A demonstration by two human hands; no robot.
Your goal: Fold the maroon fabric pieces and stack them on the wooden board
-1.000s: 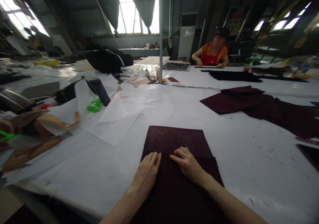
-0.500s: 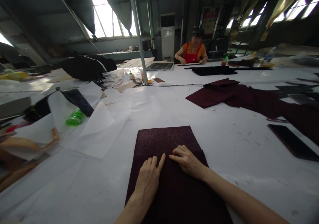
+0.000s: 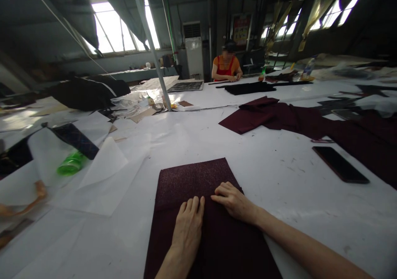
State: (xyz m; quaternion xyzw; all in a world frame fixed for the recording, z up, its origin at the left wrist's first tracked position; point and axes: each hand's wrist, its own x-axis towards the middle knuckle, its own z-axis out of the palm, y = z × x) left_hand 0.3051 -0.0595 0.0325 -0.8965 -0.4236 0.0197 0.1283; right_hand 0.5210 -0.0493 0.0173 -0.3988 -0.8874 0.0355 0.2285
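A dark maroon piece of fabric (image 3: 217,237) lies before me on the white table, with a speckled, lighter band (image 3: 192,179) across its far end. A straight edge or fold separates the band from the darker part. My left hand (image 3: 188,225) rests palm down on the cloth, its fingers close together and fingertips near that edge. Facing it from the right, my right hand (image 3: 233,202) lies on the fabric with fingers slightly bent and pointing left. A small gap separates the two hands. Their undersides are hidden.
To the right are a black phone (image 3: 340,164) and more maroon cloth (image 3: 273,115). Translucent white sheets (image 3: 102,179) and a green plastic item (image 3: 72,164) lie left. A slanted pole (image 3: 151,47) rises beyond. Across the table a person in a red apron (image 3: 226,68) handles something.
The view has turned slightly right, so the surroundings shift left. My left hand's index finger has drawn in beside the others. My right hand stays near the same edge on the fabric.
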